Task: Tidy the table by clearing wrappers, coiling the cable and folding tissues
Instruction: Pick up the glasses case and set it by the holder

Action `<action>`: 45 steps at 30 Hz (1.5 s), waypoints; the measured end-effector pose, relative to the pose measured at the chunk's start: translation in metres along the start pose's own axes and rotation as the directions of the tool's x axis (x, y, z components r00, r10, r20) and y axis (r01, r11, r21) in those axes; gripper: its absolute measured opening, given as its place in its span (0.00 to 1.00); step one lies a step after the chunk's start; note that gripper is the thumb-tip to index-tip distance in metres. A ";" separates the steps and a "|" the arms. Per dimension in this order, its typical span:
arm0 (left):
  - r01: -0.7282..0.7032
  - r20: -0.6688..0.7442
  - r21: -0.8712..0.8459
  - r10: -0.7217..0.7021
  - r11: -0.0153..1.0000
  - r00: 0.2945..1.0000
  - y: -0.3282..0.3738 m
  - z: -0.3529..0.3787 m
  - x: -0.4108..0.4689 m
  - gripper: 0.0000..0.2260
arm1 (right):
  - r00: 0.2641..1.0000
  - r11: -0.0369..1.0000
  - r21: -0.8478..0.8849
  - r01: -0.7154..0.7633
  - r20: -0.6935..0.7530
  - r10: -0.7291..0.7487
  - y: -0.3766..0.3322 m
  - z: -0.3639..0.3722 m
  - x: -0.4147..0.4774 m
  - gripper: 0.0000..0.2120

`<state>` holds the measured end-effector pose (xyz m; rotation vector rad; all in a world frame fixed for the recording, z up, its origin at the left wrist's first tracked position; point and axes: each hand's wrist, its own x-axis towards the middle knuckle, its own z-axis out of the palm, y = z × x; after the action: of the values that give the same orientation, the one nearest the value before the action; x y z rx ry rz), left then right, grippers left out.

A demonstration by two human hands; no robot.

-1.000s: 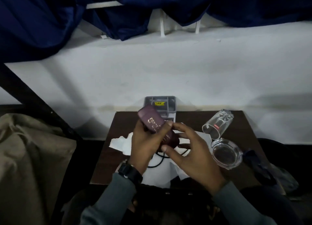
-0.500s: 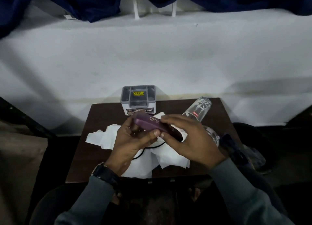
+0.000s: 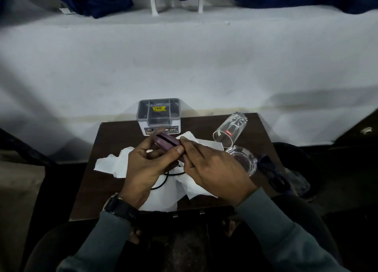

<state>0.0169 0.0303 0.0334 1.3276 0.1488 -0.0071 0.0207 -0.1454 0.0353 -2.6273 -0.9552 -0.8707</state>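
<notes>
Grip | left hand [image 3: 143,167], right hand [image 3: 216,169] fingers pinch purple pack [image 3: 166,142], perhaps wrapper | above tissues [image 3: 110,164]

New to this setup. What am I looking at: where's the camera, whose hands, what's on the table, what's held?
No robot here: a person works with bare hands, and one wide-angle camera on their head looks forward and down, so you see their own view. The left hand and right hand both grip a purple packet above a small brown table. On the table lie crumpled white tissues with a black cable on them, a grey box at the far edge, a clear glass lying on its side and a glass dish beside it.
</notes>
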 end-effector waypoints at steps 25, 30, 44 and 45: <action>0.141 0.335 -0.153 -0.083 0.978 0.938 -0.005 0.013 0.002 0.43 | 0.646 0.292 0.692 -0.660 0.324 0.692 0.058 -0.020 0.020 0.14; 0.143 0.314 -0.132 -0.096 0.981 0.944 -0.013 0.023 0.007 0.35 | 0.579 0.183 0.659 -0.730 0.454 0.677 0.080 -0.039 0.007 0.21; 0.178 0.314 -0.130 -0.130 0.975 0.941 -0.044 0.112 0.017 0.34 | 0.311 0.431 -0.134 -0.892 0.511 0.802 0.142 -0.064 -0.097 0.13; 0.182 0.310 -0.126 -0.136 0.975 0.941 -0.046 0.118 0.017 0.34 | 0.295 0.427 -0.149 -0.892 0.523 0.799 0.143 -0.063 -0.099 0.14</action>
<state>0.0422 -0.0935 0.0144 1.1425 -0.0018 -0.3283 0.0222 -0.3305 0.0271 -2.6308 0.4340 0.2443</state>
